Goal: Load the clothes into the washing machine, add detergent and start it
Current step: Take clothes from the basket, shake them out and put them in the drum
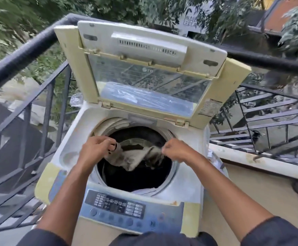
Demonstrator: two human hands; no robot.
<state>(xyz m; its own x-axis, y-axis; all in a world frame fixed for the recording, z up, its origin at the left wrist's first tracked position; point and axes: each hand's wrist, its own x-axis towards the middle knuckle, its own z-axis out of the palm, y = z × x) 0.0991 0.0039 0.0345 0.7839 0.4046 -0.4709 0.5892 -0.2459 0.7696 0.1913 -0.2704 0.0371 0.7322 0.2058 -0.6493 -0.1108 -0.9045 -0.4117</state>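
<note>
I'm standing over the top-loading washing machine point(189, 189), its lid point(144, 68) raised. My left hand point(95, 148) and right hand point(177, 150) are pinching a grey garment point(135, 158) over the drum; it may be snagging the rim if dropped unevenly.

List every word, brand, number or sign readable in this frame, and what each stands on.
"LG" logo, seen mirrored through the glass: folded-up lid of the washing machine.
"PRABH… LEELA", cut off by leaves: pale sign behind the railing.
Warning sticker on the lid's right edge: too small to read.
Control panel digits and button labels: too blurred to read.
</note>
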